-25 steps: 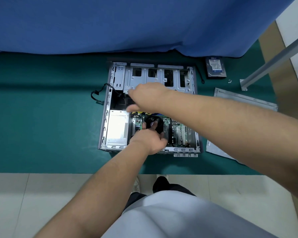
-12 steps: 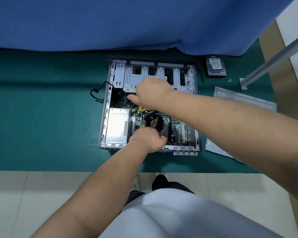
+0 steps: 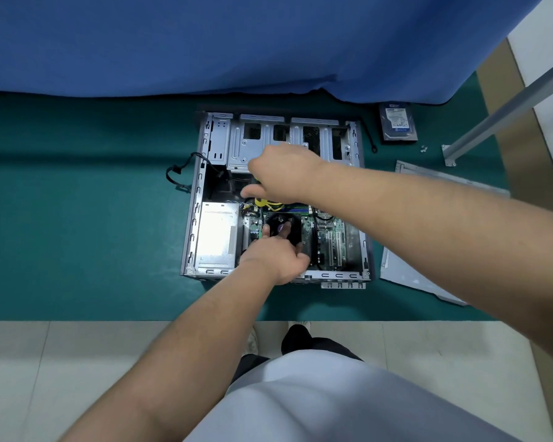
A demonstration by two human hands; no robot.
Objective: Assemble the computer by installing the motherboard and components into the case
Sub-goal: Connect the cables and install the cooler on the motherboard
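Two hands work inside the open computer case (image 3: 190, 240) lying on the green mat (image 3: 77, 218). Our left hand (image 3: 276, 258), as before, rests its fingers on the black cooler fan (image 3: 292, 226) over the motherboard (image 3: 328, 237). Our right hand (image 3: 283, 177) has drawn back slightly, fingers curled around yellow cables (image 3: 268, 204). Beyond, a hard drive (image 3: 397, 122) bears an unreadable label.
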